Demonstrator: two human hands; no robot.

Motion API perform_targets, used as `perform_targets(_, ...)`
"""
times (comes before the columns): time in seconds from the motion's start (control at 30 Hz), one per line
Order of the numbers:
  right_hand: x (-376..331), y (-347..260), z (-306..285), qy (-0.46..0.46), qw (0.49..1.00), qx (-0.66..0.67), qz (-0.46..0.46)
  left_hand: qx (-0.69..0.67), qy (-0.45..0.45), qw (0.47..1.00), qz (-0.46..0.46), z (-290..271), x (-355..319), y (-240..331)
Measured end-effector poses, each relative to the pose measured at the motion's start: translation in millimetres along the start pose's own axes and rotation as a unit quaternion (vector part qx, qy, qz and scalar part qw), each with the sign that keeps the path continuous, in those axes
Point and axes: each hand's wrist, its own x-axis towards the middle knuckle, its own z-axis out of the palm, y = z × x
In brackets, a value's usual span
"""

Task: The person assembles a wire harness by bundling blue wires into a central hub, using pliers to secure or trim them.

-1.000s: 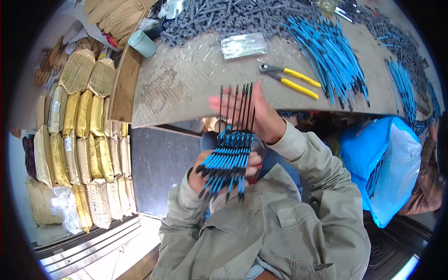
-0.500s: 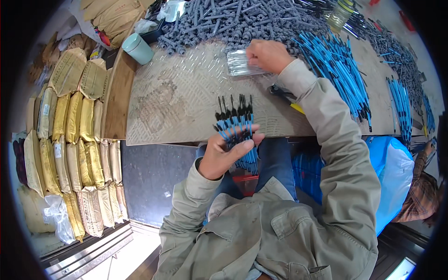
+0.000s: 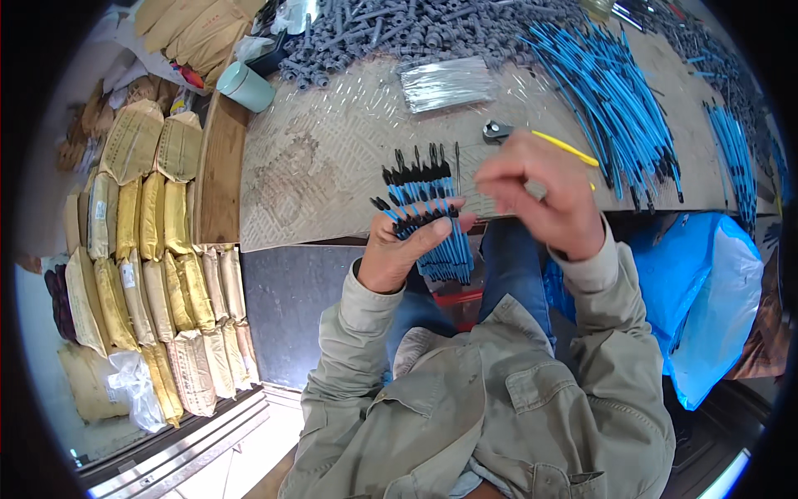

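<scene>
My left hand (image 3: 389, 259) is closed around a fanned row of thin blue tubes (image 3: 450, 254) with black fittings, held upright just off the table's near edge. Its thumb presses across the front of the row. A thin upright rod (image 3: 457, 162) shows at the row's right end. To the right hovers my right hand (image 3: 555, 195), fingers curled toward the thumb and slightly blurred; anything in its pinch is too small to make out. Beyond it lie cutting pliers (image 3: 496, 131) with yellow handles, partly covered by this hand. A flat bundle of silver wire-like strips (image 3: 446, 86) rests farther back.
Grey plastic fittings (image 3: 432, 33) are heaped along the table's far side. Many blue tubes (image 3: 611, 104) lie piled at right. A mint cup (image 3: 245, 86) stands by the wooden side board (image 3: 221, 170). Stacked packages (image 3: 129, 216) fill the left; a blue bag (image 3: 690, 283) hangs at right.
My right hand has left the silver strips and come back toward me, near the tube row. The pliers are now more visible. My left hand still grips the tubes, slightly higher in view.
</scene>
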Motion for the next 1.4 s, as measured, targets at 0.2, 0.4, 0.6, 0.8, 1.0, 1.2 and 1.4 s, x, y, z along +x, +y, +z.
perform_targets(0.2, -18.7, -6.1, 10.1, 0.061, 0.967, -0.218, -0.114, 0.009, -0.003, 0.999, 0.037, 4.6, -0.8, -0.6)
perform_targets(0.4, -23.2, -0.9, 13.3, 0.061, 0.973, -0.203, -0.087, 0.022, 0.012, 0.997, 0.079, 7.3, -0.9, -2.4)
perform_targets(0.6, -20.3, 2.3, 11.4, 0.067, 0.972, -0.203, -0.100, 0.048, 0.016, 0.996, 0.078, 3.0, -0.1, -4.7)
perform_targets(0.8, -17.2, -0.8, 10.4, 0.056, 0.969, -0.215, -0.112, 0.041, 0.002, 0.998, 0.039, 7.3, 0.2, 3.1)
perform_targets(1.0, -11.9, -21.4, 10.5, 0.027, 0.942, -0.316, -0.108, 0.029, -0.006, 0.999, 0.032, 6.5, -0.5, 6.3)
perform_targets(1.2, -13.3, -7.8, 20.8, 0.052, 0.967, -0.235, -0.088, 0.058, -0.032, 0.997, 0.039, -0.7, 2.3, 1.0)
perform_targets(1.4, -9.5, 11.3, 27.9, 0.111, 0.968, -0.176, -0.143, 0.062, -0.029, 0.996, 0.051, -2.2, 2.0, 0.5)
